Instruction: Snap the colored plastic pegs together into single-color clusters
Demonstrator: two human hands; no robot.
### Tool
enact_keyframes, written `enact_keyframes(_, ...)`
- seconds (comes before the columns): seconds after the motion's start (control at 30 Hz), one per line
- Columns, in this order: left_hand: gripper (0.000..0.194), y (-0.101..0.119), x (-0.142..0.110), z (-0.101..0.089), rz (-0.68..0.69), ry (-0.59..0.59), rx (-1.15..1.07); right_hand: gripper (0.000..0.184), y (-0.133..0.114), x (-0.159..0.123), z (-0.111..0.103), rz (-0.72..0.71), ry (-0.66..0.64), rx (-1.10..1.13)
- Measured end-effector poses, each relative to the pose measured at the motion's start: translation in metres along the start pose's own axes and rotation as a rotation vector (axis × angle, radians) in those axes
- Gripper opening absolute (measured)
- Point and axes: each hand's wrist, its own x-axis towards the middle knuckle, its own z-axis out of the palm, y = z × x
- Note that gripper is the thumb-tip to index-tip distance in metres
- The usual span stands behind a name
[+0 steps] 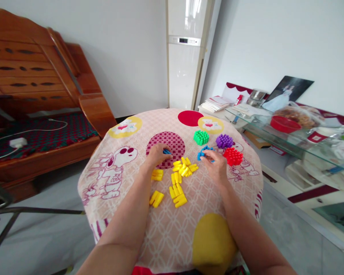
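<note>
My left hand (pixel 157 156) is closed around a few small blue plastic pieces (pixel 166 152), over the dark pink circle on the tablecloth. Across from it, my right hand (pixel 216 165) pinches at the near side of a group of blue pieces (pixel 208 148); its fingertips partly cover them. Between and below the hands lie loose yellow plastic pieces (pixel 185 167), several heaped together and others set side by side in small rows. Tight clusters of green pieces (pixel 201 137), purple pieces (pixel 224 141) and red pieces (pixel 233 156) stand around the blue group.
A patterned tablecloth (pixel 172 233) covers the round table. On the right is a glass-topped cabinet (pixel 298 141) with a red bowl (pixel 285 124), papers (pixel 216 103) and a photo. A wooden bench (pixel 31 149) stands left, with a tall white air conditioner (pixel 183 68) behind.
</note>
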Motion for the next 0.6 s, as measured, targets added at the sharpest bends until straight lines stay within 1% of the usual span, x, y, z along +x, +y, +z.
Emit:
enact_keyframes(0.1, 0.019, -0.002, 0.0, 0.001, 0.01, -0.008, -0.04, 0.019, 0.021, 0.003, -0.015, 0.07, 0.016, -0.112)
enact_keyframes(0.17, 0.02, -0.003, 0.0, 0.001, 0.011, 0.003, -0.049, 0.018, 0.027, 0.003, -0.02, 0.063, -0.005, -0.206)
enact_keyframes(0.23, 0.025, -0.004, 0.0, 0.002, 0.01, 0.026, -0.047, 0.017, 0.03, 0.003, -0.023, 0.033, -0.025, -0.274)
enact_keyframes(0.4, 0.027, -0.006, 0.001, 0.004, -0.035, 0.086, -0.084, 0.015, 0.035, 0.003, -0.02, 0.009, -0.072, -0.341)
enact_keyframes(0.6, 0.025, -0.005, 0.0, 0.001, -0.071, 0.098, -0.259, 0.012, 0.04, 0.003, -0.015, 0.005, -0.067, -0.452)
